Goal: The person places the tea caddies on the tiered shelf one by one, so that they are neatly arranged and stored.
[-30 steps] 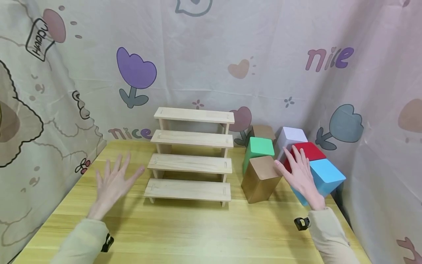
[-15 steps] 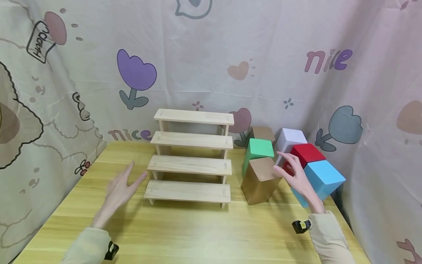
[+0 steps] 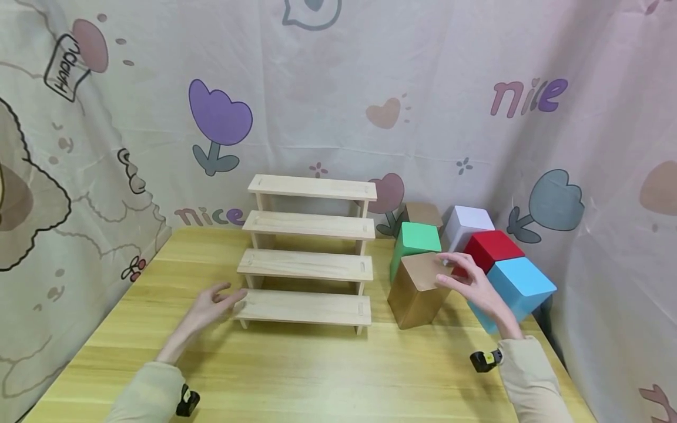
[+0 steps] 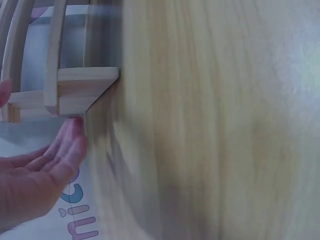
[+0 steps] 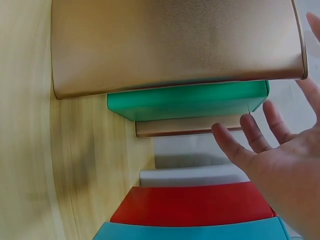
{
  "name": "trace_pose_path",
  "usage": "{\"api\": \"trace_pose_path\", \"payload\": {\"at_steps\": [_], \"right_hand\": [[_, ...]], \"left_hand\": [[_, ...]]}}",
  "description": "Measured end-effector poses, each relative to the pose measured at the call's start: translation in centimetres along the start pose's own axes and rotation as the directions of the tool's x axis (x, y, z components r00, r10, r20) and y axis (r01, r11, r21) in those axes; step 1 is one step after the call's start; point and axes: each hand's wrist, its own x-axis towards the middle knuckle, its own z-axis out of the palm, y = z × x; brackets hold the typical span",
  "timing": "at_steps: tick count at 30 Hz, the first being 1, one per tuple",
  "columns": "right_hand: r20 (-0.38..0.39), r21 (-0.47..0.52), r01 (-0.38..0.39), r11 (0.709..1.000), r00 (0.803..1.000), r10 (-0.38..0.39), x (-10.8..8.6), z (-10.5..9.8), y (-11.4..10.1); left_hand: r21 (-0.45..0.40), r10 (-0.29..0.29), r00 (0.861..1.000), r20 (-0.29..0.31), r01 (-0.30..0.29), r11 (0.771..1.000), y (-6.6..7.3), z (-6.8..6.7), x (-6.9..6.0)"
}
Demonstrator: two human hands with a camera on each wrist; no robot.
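Note:
A pale wooden stepped stand [image 3: 304, 267] with several shelves stands on the table. My left hand [image 3: 208, 308] is at the left end of its lowest shelf, fingers loosely bent; in the left wrist view the fingertips [image 4: 75, 125] are close beside the stand's end, and whether they touch is unclear. My right hand [image 3: 478, 288] hovers at the upper right edge of a bronze box [image 3: 418, 294], thumb and fingers apart, nothing between them. Behind that box is a green box [image 3: 419, 236]. Red [image 3: 492, 249] and light blue [image 3: 523, 279] boxes stand to the right of it.
Farther back are a second brown box [image 3: 423, 212] and a white box [image 3: 471, 217]. Patterned cloth [image 3: 317, 88] hangs behind the wooden table [image 3: 328, 376] and down both sides.
My left hand has moved right and down to the lowest shelf's end, its spread fingers now bent. My right hand's fingers have drawn together and lowered beside the bronze box.

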Motion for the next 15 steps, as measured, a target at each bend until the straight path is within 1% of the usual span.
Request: {"api": "trace_pose_path", "payload": {"at_steps": [2,7,12,15], "right_hand": [[0.013,0.003,-0.008,1.000,1.000,0.008,-0.1,0.0,0.0],[0.040,-0.001,-0.021,1.000,0.999,0.021,-0.2,0.1,0.2],[0.055,-0.006,-0.016,1.000,0.998,0.016,-0.3,0.1,0.4],[0.061,-0.005,-0.010,1.000,0.998,0.011,-0.4,0.1,0.5]], "left_hand": [[-0.048,-0.010,1.000,0.016,0.011,0.999,-0.3,0.2,0.2],[-0.085,-0.026,0.999,0.034,0.029,0.996,-0.7,0.5,0.5],[-0.110,-0.014,0.999,0.041,0.018,0.994,-1.1,0.5,0.6],[-0.146,-0.004,0.999,0.048,0.011,0.989,-1.4,0.6,0.5]]}}
